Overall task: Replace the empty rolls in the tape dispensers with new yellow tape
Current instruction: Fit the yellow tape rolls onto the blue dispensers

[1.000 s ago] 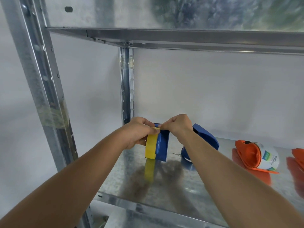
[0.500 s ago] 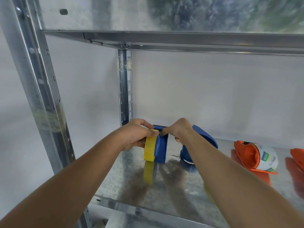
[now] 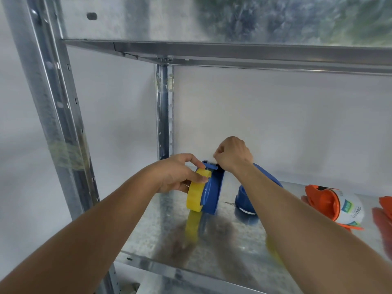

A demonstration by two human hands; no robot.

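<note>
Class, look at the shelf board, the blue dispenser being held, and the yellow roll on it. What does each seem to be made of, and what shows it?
Shelf board: probably galvanised steel; grey, mottled and dully reflective, mirroring the roll.
Blue dispenser: likely moulded plastic; uniform colour, smooth rounded edges, soft sheen.
Yellow roll: apparently translucent plastic film tape; glossy, slightly see-through.

Bright yellow tape roll (image 3: pixel 196 193) against a deep blue dispenser (image 3: pixel 214 189) — a second blue dispenser (image 3: pixel 247 198) behind. Orange dispenser (image 3: pixel 322 200), white roll (image 3: pixel 350 209) with a green-blue label — all on a mottled, silvery-grey shelf (image 3: pixel 233 240).
</note>
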